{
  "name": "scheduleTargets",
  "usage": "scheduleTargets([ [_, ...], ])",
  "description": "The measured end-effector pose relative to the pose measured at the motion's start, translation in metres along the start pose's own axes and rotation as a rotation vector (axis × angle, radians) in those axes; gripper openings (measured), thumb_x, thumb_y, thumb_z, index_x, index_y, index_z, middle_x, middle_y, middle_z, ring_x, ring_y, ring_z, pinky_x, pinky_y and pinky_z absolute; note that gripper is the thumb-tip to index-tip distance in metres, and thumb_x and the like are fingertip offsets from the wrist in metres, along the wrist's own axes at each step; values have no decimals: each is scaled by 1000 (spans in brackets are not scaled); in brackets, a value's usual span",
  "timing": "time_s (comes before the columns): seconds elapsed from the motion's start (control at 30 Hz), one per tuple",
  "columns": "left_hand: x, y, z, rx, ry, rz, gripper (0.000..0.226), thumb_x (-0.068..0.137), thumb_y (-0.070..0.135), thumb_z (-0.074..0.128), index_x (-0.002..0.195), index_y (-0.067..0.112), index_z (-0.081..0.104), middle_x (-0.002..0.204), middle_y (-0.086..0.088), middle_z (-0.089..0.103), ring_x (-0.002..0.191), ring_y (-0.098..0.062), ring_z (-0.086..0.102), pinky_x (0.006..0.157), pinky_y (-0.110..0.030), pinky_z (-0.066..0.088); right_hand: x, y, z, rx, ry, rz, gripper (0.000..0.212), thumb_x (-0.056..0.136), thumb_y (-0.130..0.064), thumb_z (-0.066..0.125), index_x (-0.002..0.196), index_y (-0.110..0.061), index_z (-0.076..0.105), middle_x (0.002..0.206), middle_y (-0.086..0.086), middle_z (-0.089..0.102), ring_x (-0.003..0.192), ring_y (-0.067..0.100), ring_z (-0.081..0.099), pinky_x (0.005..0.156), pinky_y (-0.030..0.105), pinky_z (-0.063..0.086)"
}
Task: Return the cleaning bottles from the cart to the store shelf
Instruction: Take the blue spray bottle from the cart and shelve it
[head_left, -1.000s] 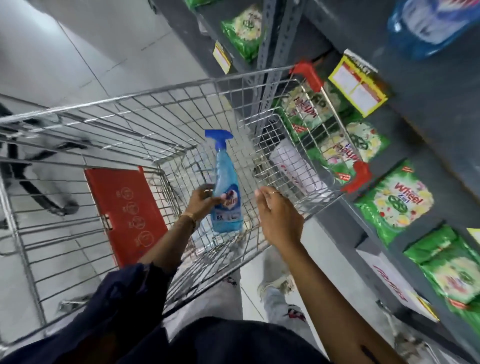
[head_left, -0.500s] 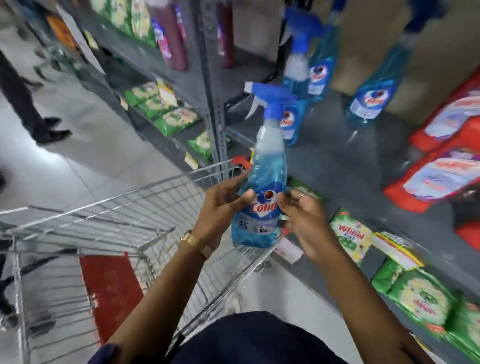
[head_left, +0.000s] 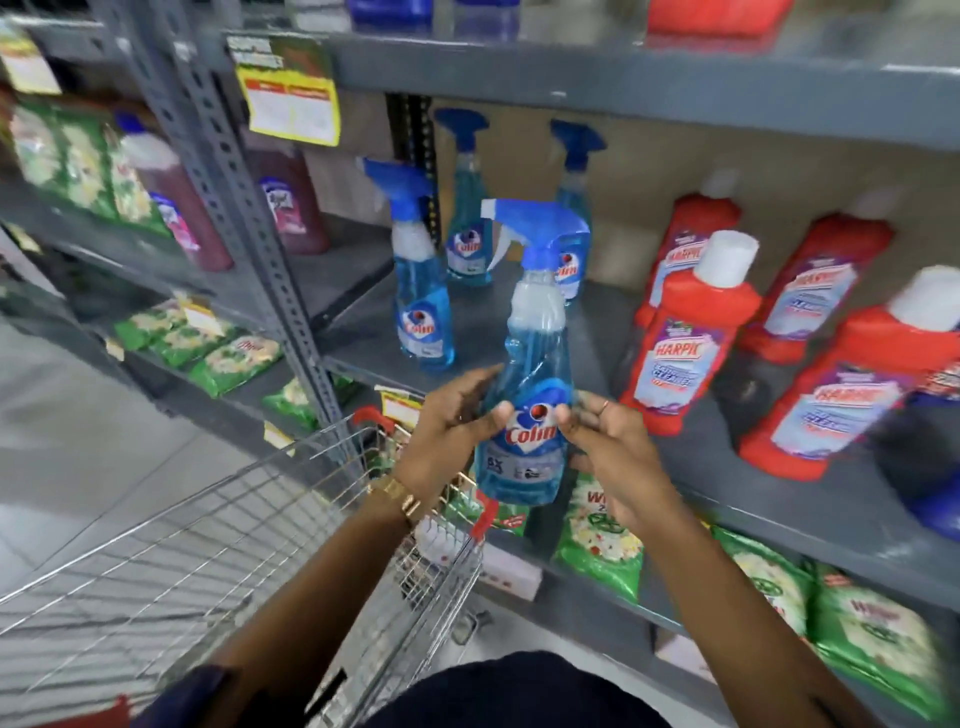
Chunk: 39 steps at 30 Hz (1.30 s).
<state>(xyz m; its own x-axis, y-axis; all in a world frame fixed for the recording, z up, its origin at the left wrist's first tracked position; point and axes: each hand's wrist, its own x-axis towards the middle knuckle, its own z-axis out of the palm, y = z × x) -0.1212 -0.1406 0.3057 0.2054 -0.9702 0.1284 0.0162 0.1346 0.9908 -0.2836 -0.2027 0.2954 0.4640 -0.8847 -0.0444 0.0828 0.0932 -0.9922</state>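
Observation:
A blue Colin spray bottle (head_left: 530, 374) with a blue trigger head is upright in front of the grey shelf (head_left: 488, 332), just above its front edge. My left hand (head_left: 447, 441) grips its left side and my right hand (head_left: 608, 447) holds its right side at the label. Three more blue spray bottles (head_left: 423, 291) stand on that shelf behind it. The wire cart (head_left: 249, 545) is below and to the left, its inside mostly out of view.
Red Harpic bottles (head_left: 685, 338) stand on the shelf to the right. Green detergent packs (head_left: 597, 540) lie on the lower shelf. A perforated grey upright (head_left: 249, 223) divides the shelving; dark red bottles (head_left: 291, 202) stand left of it. Grey floor lies at the left.
The spray bottle has been lifted out of the cart and up to the shelf with both hands. My view has risen from the cart to the shelf.

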Motion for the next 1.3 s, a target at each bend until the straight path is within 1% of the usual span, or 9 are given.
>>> scheduleTargets([
  [0.27,94,-10,-11,283,-64,177,51,83,-6,63,123,20,45,125,-1,51,116,0,51,92,-9,49,70,-9,-12,-58,102,-70,28,92,-8,56,120,-9,59,102,-2,71,81,2,69,66,24,58],
  [0.47,127,-39,-11,293,-66,102,47,86,-5,60,128,10,45,125,-8,55,124,-26,52,108,-41,43,102,5,-12,-100,230,-55,41,90,2,56,131,2,51,131,22,59,118,33,59,100,55,48],
  [0.67,131,-49,-12,242,-77,70,48,89,-4,57,134,4,42,126,1,52,111,5,55,85,-4,47,108,18,-9,-109,309,-61,43,90,-1,58,132,1,51,129,21,61,119,33,59,100,55,48],
  [0.83,131,-54,-18,251,-73,75,51,90,-6,55,137,4,38,122,16,50,102,25,53,81,1,44,111,20,-1,-174,330,-102,44,90,-4,60,132,2,50,130,21,61,118,31,60,100,52,49],
  [0.97,127,-53,-15,188,21,109,51,91,-5,52,139,4,36,133,5,46,109,21,53,86,-2,46,102,12,8,-209,276,-168,45,90,-5,60,133,1,49,131,16,60,119,26,60,100,39,50],
  [1.03,122,-64,35,144,-107,105,56,91,-3,54,142,9,32,139,7,41,117,17,50,91,-4,45,63,17,-31,-208,444,-176,48,89,-6,62,135,-1,48,134,7,55,121,18,54,100,28,48],
  [1.13,81,-83,41,170,149,82,68,89,16,62,147,12,26,150,1,34,136,-4,38,108,-19,36,22,42,-35,-203,543,-218,31,87,-15,66,118,-17,62,122,-3,62,112,6,60,91,15,51],
  [1.2,46,-101,36,349,297,124,64,87,37,56,142,13,33,144,-4,39,133,-15,39,109,-25,32,-2,54,-37,-203,677,-272,20,84,-28,68,102,-36,65,108,-9,67,101,0,64,86,21,55],
  [1.3,6,-120,60,615,77,246,51,86,47,48,130,20,44,131,-2,49,124,-10,42,107,-8,24,-20,54,-67,-275,998,-349,37,77,-35,76,107,-38,56,109,-16,55,106,13,57,91,33,49],
])
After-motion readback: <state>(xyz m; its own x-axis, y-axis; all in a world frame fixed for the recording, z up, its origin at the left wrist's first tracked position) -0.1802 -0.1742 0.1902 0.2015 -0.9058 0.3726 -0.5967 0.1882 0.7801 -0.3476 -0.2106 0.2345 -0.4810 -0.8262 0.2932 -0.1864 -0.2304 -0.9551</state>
